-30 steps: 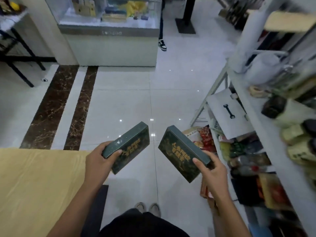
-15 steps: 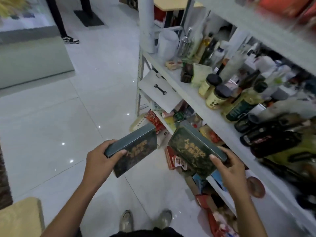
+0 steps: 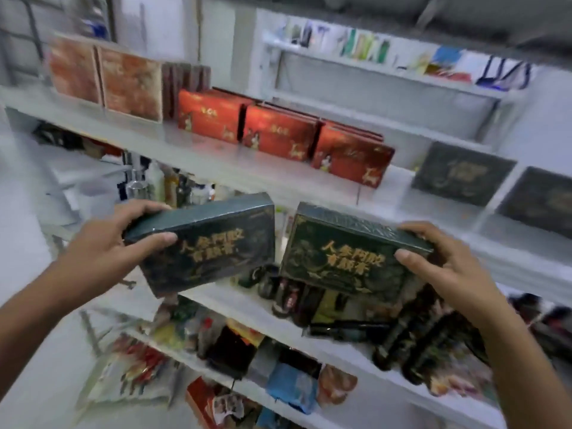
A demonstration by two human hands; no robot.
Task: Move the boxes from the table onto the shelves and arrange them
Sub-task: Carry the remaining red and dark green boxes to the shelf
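Note:
I hold two dark green boxes with gold lettering in front of white shelves. My left hand (image 3: 111, 243) grips the left green box (image 3: 213, 243) by its left end, thumb on the printed face. My right hand (image 3: 442, 267) grips the right green box (image 3: 343, 258) by its right end. Both boxes are in the air, side by side, just below the front edge of the upper shelf board (image 3: 216, 162). Two matching dark boxes (image 3: 461, 173) stand on that shelf at the right. The table is out of view.
Red boxes (image 3: 278, 134) stand in a row on the upper shelf, with orange-brown boxes (image 3: 130, 85) to their left. A bare stretch of that shelf lies between the red and dark boxes. Dark bottles (image 3: 418, 345) crowd the shelf below, and packets (image 3: 291, 385) fill the lowest one.
The view has swung from the floor and table up to the shelves. Both hands have lifted the two green boxes up in front of the upper shelf, grips unchanged.

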